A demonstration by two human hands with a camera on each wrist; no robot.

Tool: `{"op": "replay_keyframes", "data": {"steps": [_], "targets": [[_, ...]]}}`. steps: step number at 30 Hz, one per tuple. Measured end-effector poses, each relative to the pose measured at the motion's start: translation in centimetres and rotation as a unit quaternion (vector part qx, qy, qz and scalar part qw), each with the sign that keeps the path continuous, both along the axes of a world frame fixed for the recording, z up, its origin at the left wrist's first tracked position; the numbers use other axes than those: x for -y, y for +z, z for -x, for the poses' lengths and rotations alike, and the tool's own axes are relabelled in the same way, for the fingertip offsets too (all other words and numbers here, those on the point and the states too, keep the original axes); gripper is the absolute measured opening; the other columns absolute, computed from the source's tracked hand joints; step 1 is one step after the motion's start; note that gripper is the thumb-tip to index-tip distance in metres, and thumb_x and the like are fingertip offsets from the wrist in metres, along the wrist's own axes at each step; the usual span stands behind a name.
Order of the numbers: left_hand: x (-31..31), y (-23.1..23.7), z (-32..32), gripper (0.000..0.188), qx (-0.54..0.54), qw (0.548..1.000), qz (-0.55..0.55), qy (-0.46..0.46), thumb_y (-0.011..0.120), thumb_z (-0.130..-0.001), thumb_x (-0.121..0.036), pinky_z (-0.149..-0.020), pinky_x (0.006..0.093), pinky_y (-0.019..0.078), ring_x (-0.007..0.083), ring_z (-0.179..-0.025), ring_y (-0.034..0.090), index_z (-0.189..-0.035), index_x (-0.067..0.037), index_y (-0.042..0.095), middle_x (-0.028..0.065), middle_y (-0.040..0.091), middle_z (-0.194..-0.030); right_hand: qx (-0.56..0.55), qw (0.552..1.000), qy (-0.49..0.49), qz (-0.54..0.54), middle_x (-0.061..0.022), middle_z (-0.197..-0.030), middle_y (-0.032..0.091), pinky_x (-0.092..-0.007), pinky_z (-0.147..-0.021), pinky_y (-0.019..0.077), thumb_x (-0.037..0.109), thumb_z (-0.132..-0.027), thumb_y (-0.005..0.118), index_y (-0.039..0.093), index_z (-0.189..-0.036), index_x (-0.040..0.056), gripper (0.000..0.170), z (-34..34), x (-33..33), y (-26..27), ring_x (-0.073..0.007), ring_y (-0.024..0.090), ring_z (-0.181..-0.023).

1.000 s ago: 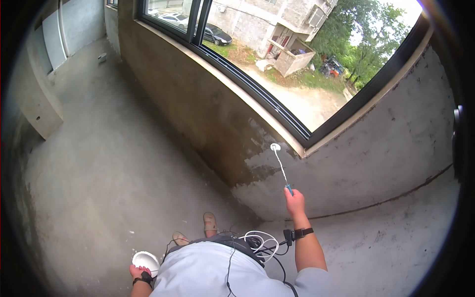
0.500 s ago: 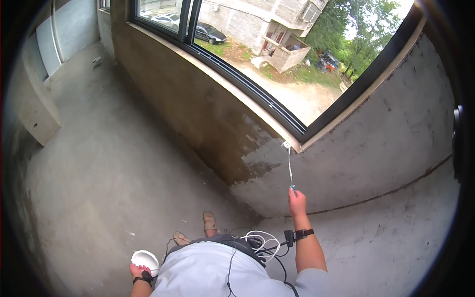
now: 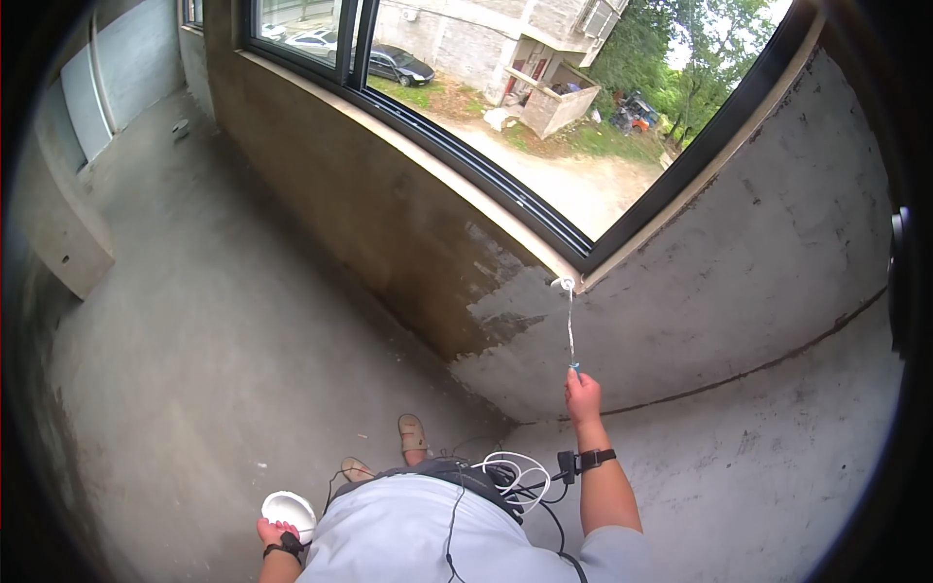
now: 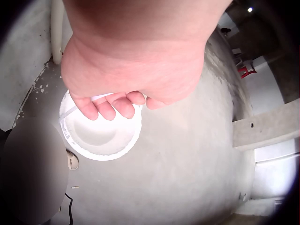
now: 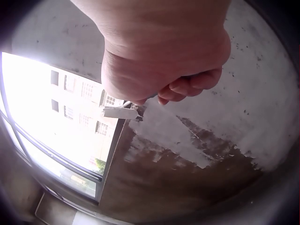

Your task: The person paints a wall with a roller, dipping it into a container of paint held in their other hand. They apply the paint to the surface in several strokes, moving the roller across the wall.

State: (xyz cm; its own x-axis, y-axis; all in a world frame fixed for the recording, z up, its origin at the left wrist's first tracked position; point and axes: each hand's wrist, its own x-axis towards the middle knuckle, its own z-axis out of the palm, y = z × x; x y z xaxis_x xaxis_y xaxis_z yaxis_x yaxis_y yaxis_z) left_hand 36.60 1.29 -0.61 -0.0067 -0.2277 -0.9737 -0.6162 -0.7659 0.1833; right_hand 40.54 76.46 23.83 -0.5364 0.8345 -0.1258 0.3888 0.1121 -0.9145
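My right hand point(image 3: 584, 396) grips the blue handle point(image 3: 575, 370) of a small paint roller, arm stretched forward. Its white roller head point(image 3: 566, 284) is at the wall right under the window's lower corner, at the end of a thin, paint-coated rod. In the right wrist view the roller head point(image 5: 121, 112) shows beside the sill, and the curled fingers point(image 5: 180, 90) hide most of the handle. Low at my left side, my left hand point(image 3: 276, 532) holds a white bucket point(image 3: 290, 500). Seen from the left wrist, the fingers point(image 4: 105, 111) curl over the rim of the bucket point(image 4: 101, 152).
The wall under the window is brown point(image 3: 389, 209), with a ragged-edged pale grey patch point(image 3: 515, 301) near the corner. A dark-framed window point(image 3: 466, 160) looks onto cars and a building. Looped cables point(image 3: 520, 481) hang at my waist. My sandalled feet point(image 3: 412, 434) stand on bare concrete floor point(image 3: 224, 360).
The roller has moved right along the wall, up to the window's lower corner, and its head has turned. The head view has shifted slightly. My left hand keeps hold of the bucket.
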Motion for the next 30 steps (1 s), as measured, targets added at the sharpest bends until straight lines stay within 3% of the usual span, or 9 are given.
{"op": "replay_keyframes", "data": {"steps": [11, 14, 16, 17, 19, 20, 22, 30], "targets": [[-0.1, 0.2, 0.2, 0.039, 0.009, 1.0, -0.003, -0.012, 0.046, -0.082, -0.048, -0.071, 0.0366, 0.0427, 0.0116, -0.074, 0.046, -0.107, -0.018, 0.043, -0.0074, 0.044, -0.082, 0.038, 0.997, 0.013, -0.062, 0.0003, -0.057, 0.051, -0.0292, -0.05, 0.0361, 0.033, -0.091, 0.063, 0.059, -0.07, 0.0015, 0.039, -0.3, -0.7, -0.3, -0.009, 0.043, -0.054], [0.3, -0.2, 0.3, 0.039, -0.003, 0.999, -0.028, -0.019, 0.045, -0.082, -0.048, -0.07, 0.0363, 0.042, 0.0114, -0.073, 0.046, -0.106, -0.018, 0.043, -0.0073, 0.044, -0.081, 0.076, 0.985, 0.021, -0.155, -0.0069, -0.059, 0.055, -0.0332, -0.053, 0.0405, 0.034, -0.089, 0.065, 0.061, -0.074, -0.0012, 0.038, 0.2, -0.5, 0.6, -0.0143, 0.047, -0.054], [-0.2, 0.3, 0.4, 0.037, 0.002, 1.0, -0.01, -0.006, 0.045, -0.083, -0.048, -0.069, 0.036, 0.0412, 0.0111, -0.072, 0.045, -0.104, -0.018, 0.043, -0.0076, 0.044, -0.08, 0.115, 0.968, 0.043, -0.221, -0.0145, -0.063, 0.059, -0.0373, -0.057, 0.044, 0.033, -0.086, 0.067, 0.063, -0.078, -0.0014, 0.035, 0.9, 0.4, 3.2, -0.0248, 0.054, -0.057], [-0.4, 0.5, 0.4, 0.037, 0.002, 1.0, -0.01, -0.006, 0.045, -0.083, -0.048, -0.069, 0.036, 0.0412, 0.0111, -0.072, 0.045, -0.104, -0.018, 0.043, -0.0076, 0.044, -0.08, 0.115, 0.968, 0.043, -0.221, -0.0145, -0.063, 0.059, -0.0373, -0.057, 0.044, 0.033, -0.086, 0.067, 0.063, -0.078, -0.0014, 0.035, 1.1, 0.6, 4.3, -0.0248, 0.054, -0.057], [-0.6, 0.8, 0.5, 0.034, 0.015, 1.0, 0.011, -0.005, 0.044, -0.083, -0.048, -0.067, 0.0346, 0.0406, 0.0108, -0.071, 0.044, -0.101, -0.019, 0.043, -0.008, 0.043, -0.08, 0.174, 0.944, 0.058, -0.275, -0.018, -0.07, 0.063, -0.041, -0.059, 0.0464, 0.034, -0.084, 0.068, 0.065, -0.081, 0.0023, 0.032, 1.4, 0.4, 5.7, -0.0345, 0.06, -0.064], [-0.6, 0.8, 0.4, 0.034, 0.015, 1.0, 0.012, -0.005, 0.044, -0.083, -0.048, -0.067, 0.0346, 0.0406, 0.0108, -0.071, 0.044, -0.101, -0.019, 0.043, -0.008, 0.043, -0.08, 0.174, 0.944, 0.058, -0.275, -0.018, -0.07, 0.063, -0.041, -0.059, 0.0464, 0.034, -0.084, 0.068, 0.065, -0.081, 0.0023, 0.032, 1.5, 0.0, 5.9, -0.0345, 0.06, -0.064], [-0.5, 0.8, 0.4, 0.035, 0.008, 1.0, 0.002, -0.012, 0.044, -0.083, -0.048, -0.065, 0.0332, 0.0409, 0.0106, -0.07, 0.044, -0.102, -0.019, 0.043, -0.0081, 0.044, -0.08, 0.22, 0.91, 0.075, -0.342, -0.0183, -0.076, 0.065, -0.0455, -0.062, 0.048, 0.036, -0.082, 0.067, 0.067, -0.083, 0.0059, 0.03, 1.4, -1.0, 6.3, -0.039, 0.062, -0.071], [-0.9, 0.9, 0.0, 0.03, -0.006, 1.0, -0.005, -0.011, 0.044, -0.084, -0.047, -0.062, 0.0297, 0.0408, 0.0083, -0.065, 0.043, -0.093, -0.019, 0.041, -0.0085, 0.044, -0.077, 0.313, 0.856, 0.128, -0.39, -0.0141, -0.081, 0.066, -0.0452, -0.065, 0.0486, 0.038, -0.079, 0.066, 0.068, -0.083, 0.01, 0.028, 1.2, -4.6, 9.4, -0.0368, 0.062, -0.078]]}}
